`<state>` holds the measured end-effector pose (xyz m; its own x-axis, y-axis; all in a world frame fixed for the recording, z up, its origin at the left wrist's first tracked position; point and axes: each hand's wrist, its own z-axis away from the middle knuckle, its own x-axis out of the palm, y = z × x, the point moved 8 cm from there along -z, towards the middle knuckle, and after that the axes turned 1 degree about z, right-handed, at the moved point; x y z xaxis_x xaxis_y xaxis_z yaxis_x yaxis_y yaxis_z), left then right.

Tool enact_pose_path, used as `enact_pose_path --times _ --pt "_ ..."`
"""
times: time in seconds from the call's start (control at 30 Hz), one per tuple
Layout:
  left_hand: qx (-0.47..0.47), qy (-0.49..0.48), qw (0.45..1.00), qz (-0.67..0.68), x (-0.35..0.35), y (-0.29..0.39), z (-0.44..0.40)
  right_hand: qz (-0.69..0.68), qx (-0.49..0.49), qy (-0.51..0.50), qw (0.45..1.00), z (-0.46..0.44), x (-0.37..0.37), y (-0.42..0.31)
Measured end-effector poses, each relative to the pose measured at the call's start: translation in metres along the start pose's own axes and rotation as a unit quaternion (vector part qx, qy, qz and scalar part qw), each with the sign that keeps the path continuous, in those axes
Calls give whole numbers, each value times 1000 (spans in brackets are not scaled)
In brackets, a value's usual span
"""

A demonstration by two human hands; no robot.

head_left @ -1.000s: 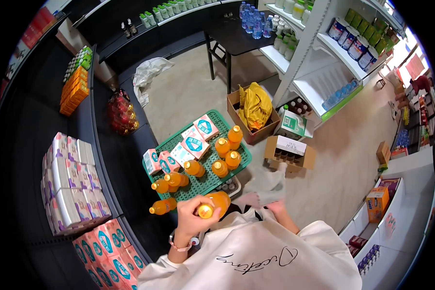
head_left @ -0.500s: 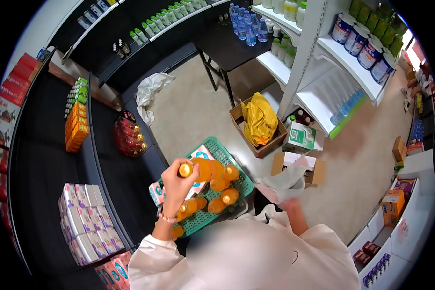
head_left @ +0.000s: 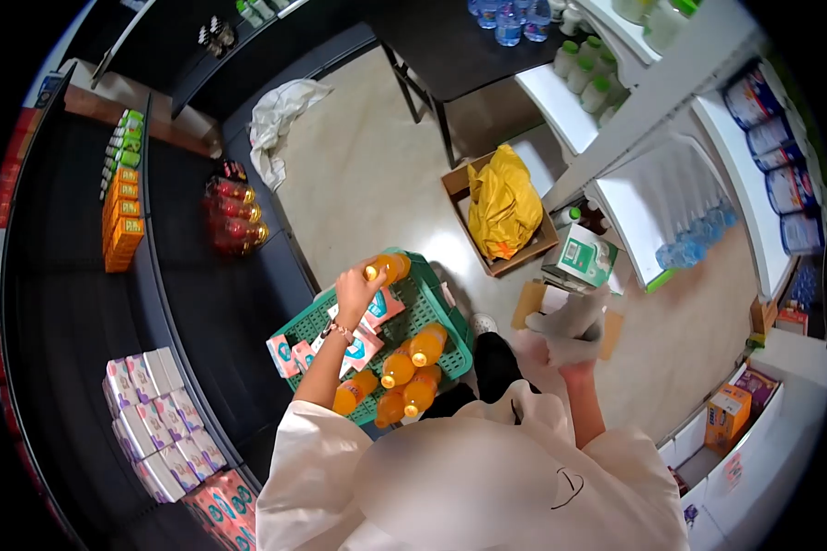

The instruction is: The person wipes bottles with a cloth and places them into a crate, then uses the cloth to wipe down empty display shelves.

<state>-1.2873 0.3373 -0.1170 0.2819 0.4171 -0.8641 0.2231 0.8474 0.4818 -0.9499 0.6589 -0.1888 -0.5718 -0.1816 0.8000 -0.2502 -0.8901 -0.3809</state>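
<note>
Since half a second ago, our left hand [head_left: 353, 292] has carried the orange bottle [head_left: 392, 267] from above the middle of the green basket [head_left: 432, 289] out to its far end, fingers wrapped around the upper part. Nearest us, several other bottles [head_left: 429, 343] crowd the basket's near end, caps toward us. Just beyond them lie pink-and-white packs [head_left: 362, 349]. Off to the right, our right hand [head_left: 574, 371] meets a pale wrap [head_left: 574, 336], blurred; we cannot tell whether it grips. Behind that wrap sits an open carton [head_left: 527, 301]. Farther on, a yellow bag [head_left: 505, 202] fills a cardboard box [head_left: 526, 262], near a black table [head_left: 450, 60].
</note>
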Motion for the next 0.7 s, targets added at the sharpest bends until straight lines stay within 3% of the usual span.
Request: enact_pose_path --times 0.1,0.2,0.27,0.43,0.7 --pt "-4 4 1000 -26 1 -6 -5 -135 100 -32 985 -21 20 14" --pt "27 16 998 -47 -1 -3 1 -115 123 -43 985 -36 56 20" --pt "54 37 997 -48 -5 0 8 -50 84 -36 995 -48 55 22" --pt "-14 96 995 -17 -22 -27 1 10 66 -16 998 -66 47 30" --pt "126 -29 989 -67 13 10 -1 -14 154 -78 985 -73 86 47"
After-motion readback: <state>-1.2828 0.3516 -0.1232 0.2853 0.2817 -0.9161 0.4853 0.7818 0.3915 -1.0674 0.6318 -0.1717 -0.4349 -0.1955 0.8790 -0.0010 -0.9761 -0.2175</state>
